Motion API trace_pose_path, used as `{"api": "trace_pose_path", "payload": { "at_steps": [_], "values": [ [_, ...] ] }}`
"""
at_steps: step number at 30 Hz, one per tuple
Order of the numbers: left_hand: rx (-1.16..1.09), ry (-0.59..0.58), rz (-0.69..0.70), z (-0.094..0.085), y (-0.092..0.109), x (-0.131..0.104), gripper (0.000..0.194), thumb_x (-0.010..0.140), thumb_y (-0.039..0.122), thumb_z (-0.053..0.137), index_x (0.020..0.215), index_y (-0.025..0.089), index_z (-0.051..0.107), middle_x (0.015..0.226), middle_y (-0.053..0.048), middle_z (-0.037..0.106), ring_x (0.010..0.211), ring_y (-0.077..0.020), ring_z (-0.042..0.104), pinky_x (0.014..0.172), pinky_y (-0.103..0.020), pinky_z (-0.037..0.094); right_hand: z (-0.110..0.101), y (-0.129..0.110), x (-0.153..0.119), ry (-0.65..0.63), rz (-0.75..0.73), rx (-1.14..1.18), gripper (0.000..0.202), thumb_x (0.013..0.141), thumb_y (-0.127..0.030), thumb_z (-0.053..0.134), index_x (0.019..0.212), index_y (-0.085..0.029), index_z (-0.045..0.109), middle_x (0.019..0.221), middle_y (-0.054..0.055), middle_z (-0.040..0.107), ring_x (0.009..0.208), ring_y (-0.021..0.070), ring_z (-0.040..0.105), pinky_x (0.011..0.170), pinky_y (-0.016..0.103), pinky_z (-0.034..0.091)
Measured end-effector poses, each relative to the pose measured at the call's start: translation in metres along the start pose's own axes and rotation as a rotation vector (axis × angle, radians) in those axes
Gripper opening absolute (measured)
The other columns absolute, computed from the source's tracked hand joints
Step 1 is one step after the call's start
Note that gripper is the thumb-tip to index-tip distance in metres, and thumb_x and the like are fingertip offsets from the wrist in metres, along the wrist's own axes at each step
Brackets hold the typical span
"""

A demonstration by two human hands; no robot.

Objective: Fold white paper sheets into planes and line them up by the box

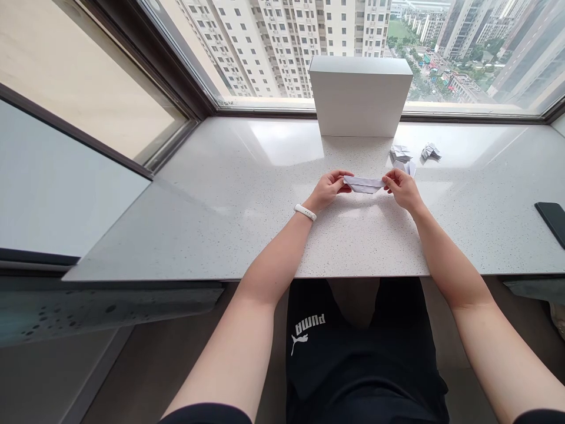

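Observation:
A folded strip of white paper (364,184) is stretched level between my two hands, just over the speckled white counter (247,224). Its lower edge slants inward at both ends. My left hand (332,186) pinches the left end, with a white band on that wrist. At the other end my right hand (401,187) grips the paper between thumb and fingers. Right behind my right hand lie folded paper pieces (401,153), partly hidden by it. Another small folded paper piece (431,151) sits a little farther right.
A white box (359,100) stands upright at the back of the counter against the window. A dark phone (552,222) lies near the right edge. The counter's front edge runs across below my forearms, and a window frame (176,70) bounds the left side.

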State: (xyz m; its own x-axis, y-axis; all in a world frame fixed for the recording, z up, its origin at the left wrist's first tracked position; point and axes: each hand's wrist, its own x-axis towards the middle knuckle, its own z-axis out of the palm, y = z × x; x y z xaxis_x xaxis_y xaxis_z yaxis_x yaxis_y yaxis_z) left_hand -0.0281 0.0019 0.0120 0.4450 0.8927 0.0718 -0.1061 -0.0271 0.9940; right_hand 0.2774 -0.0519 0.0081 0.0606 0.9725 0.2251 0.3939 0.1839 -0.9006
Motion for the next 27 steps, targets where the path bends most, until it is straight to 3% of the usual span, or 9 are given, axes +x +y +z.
{"api": "trace_pose_path", "payload": {
  "at_steps": [10,18,27],
  "values": [
    [-0.027,-0.016,0.001,0.0032,-0.0015,0.0011,0.029,0.113,0.046,0.097,0.118,0.021,0.083,0.111,-0.009,0.091,0.107,-0.0236,0.091,0.105,-0.041,0.077,0.0046,0.0036,0.0024,0.043,0.005,0.03,0.051,0.105,-0.077,0.09,0.1,-0.028,0.074,0.088,0.002,0.076,0.084,0.023,0.073,0.08,0.041,0.065],
    [-0.043,-0.001,-0.022,0.0034,-0.0005,-0.0006,0.022,0.115,0.042,0.094,0.118,0.022,0.084,0.119,-0.011,0.091,0.109,-0.0231,0.091,0.106,-0.041,0.077,0.0038,0.0051,0.0046,0.036,-0.02,0.092,0.051,0.101,-0.074,0.095,0.098,-0.029,0.071,0.088,0.002,0.076,0.083,0.0227,0.072,0.082,0.043,0.067],
    [-0.056,-0.002,-0.058,0.0075,0.0036,-0.0038,0.04,0.122,0.058,0.081,0.118,0.019,0.085,0.12,-0.015,0.091,0.106,-0.0256,0.092,0.103,-0.042,0.077,0.0031,0.0048,0.0031,0.119,-0.047,0.013,0.049,0.1,-0.071,0.096,0.106,-0.032,0.066,0.098,0.003,0.073,0.092,0.0274,0.072,0.094,0.052,0.071]
  ]
}}
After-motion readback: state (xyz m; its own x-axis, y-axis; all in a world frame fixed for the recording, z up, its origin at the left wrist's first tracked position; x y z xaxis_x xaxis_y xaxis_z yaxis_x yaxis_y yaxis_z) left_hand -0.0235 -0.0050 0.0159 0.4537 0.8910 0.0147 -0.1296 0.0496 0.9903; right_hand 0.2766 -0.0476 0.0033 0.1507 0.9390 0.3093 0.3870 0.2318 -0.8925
